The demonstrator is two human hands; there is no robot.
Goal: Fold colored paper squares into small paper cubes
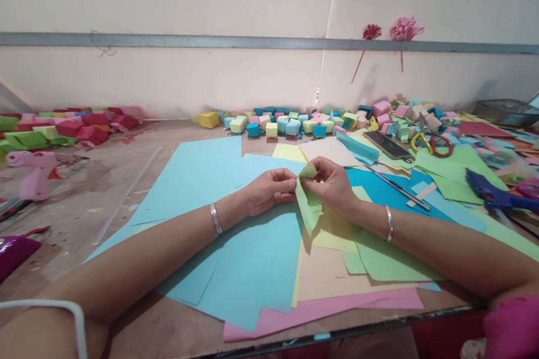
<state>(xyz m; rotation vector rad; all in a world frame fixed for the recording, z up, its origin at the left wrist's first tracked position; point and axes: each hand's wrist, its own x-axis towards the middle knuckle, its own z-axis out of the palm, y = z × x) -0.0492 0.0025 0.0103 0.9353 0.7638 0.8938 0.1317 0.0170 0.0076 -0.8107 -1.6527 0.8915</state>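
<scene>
My left hand [269, 189] and my right hand [332, 184] meet above a spread of coloured paper sheets [236, 247] on the table. Both pinch a folded piece of light green paper [307, 202], which hangs down between them with its upper corner folded over. My left fingers are closed on its left edge. My right fingers curl round its top and right side. Each wrist wears a silver bangle.
Several small folded paper cubes [286, 123] lie in a row at the back by the wall, with red and green ones [67, 129] at far left. A pink glue gun [36, 171] lies left, a blue glue gun [497, 193], scissors [433, 143] and a phone [387, 146] right.
</scene>
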